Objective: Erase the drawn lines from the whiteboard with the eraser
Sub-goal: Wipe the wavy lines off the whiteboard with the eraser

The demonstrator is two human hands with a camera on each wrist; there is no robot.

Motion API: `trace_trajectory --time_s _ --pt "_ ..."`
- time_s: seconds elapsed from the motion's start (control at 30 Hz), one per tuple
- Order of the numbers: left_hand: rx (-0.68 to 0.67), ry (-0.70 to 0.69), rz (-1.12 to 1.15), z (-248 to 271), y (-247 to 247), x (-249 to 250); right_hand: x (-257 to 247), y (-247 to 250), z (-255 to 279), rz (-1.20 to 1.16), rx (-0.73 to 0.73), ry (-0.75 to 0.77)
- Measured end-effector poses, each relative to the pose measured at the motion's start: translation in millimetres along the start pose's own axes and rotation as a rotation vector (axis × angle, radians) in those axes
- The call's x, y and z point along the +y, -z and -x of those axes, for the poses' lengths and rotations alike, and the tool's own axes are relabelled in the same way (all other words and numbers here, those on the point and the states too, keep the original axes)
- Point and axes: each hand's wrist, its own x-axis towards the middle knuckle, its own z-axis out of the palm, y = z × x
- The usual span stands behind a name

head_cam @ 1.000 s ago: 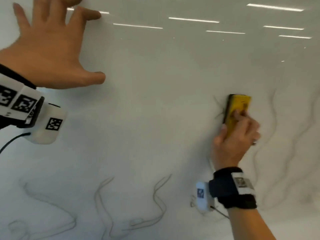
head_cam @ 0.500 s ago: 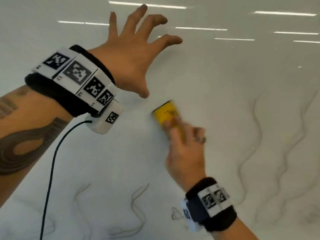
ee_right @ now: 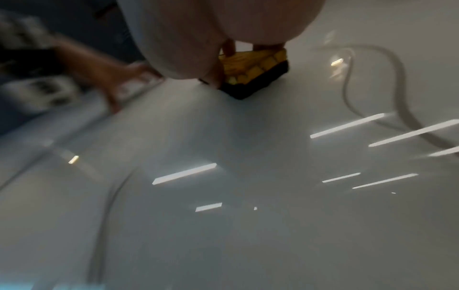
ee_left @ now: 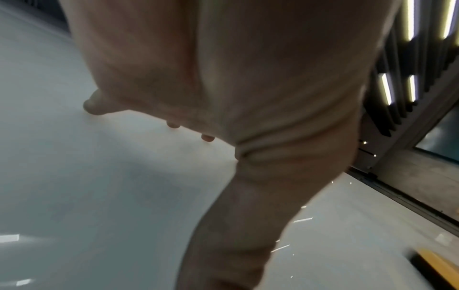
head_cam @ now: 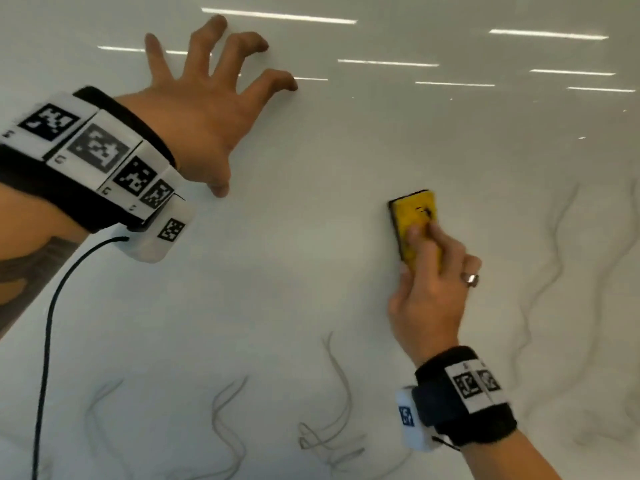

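The whiteboard (head_cam: 311, 254) fills the head view. My right hand (head_cam: 429, 271) grips a yellow eraser (head_cam: 414, 216) with a black felt underside and presses it flat against the board at centre right. The eraser (ee_right: 258, 72) shows under my palm in the right wrist view, and its edge (ee_left: 437, 264) appears low right in the left wrist view. My left hand (head_cam: 207, 98) is spread at the upper left, its bent fingertips (head_cam: 289, 83) touching the board and holding nothing. Faint wavy drawn lines (head_cam: 550, 258) run down the right side, and more squiggles (head_cam: 332, 410) lie along the bottom.
A black cable (head_cam: 48, 323) hangs from my left wrist band down the left side. Ceiling lights reflect as bright bars (head_cam: 277, 15) across the glossy top of the board. The board's metal frame edge (ee_left: 397, 196) shows in the left wrist view.
The eraser swept left to below my left thumb and has now come back right. The head view shifted, bringing my left hand and forearm further into the picture.
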Motion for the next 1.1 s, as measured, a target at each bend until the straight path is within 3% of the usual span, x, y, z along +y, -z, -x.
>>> trace_trajectory --time_s 0.07,0.13,0.2,0.27,0.33,0.37,0.4,0.5,0.57,0.63,0.77,0.83,1.0,1.1 --pt "-0.008 0.042 0.004 -1 3 8 -2 -1 30 0.006 -0.12 0.281" --pt "-0.012 0.065 0.011 -3 4 14 27 7 15 0.037 -0.138 0.344" --pt "-0.011 0.072 0.01 -4 3 16 61 18 -16 0.089 -0.097 0.207" --pt "-0.004 0.073 0.008 -5 1 16 90 29 -47 0.079 -0.053 -0.054" --pt "0.009 0.075 0.005 -5 -3 16 92 30 -52 0.04 0.027 -0.282" --pt "0.017 0.078 0.006 -5 -4 18 81 26 -39 0.051 0.052 -0.316" --pt "0.024 0.081 0.008 -6 -5 19 64 21 -16 0.058 0.037 -0.27" --pt "0.051 0.086 0.001 -9 -8 21 14 11 75 0.031 -0.158 0.128" --pt "0.063 0.076 -0.01 -10 -11 19 27 17 91 0.036 -0.208 0.256" --pt "0.069 0.068 -0.023 -10 -13 18 63 25 71 0.064 -0.154 0.132" --pt "0.064 0.056 -0.005 -9 -14 17 113 35 15 0.099 0.024 -0.458" --pt "0.06 0.065 0.0 -9 -13 19 94 27 17 0.103 0.059 -0.531" --pt "0.068 0.071 -0.027 -10 -12 20 19 19 113 0.074 -0.163 -0.052" --pt "0.09 0.051 -0.058 -11 -17 11 61 31 91 0.081 -0.17 -0.023"
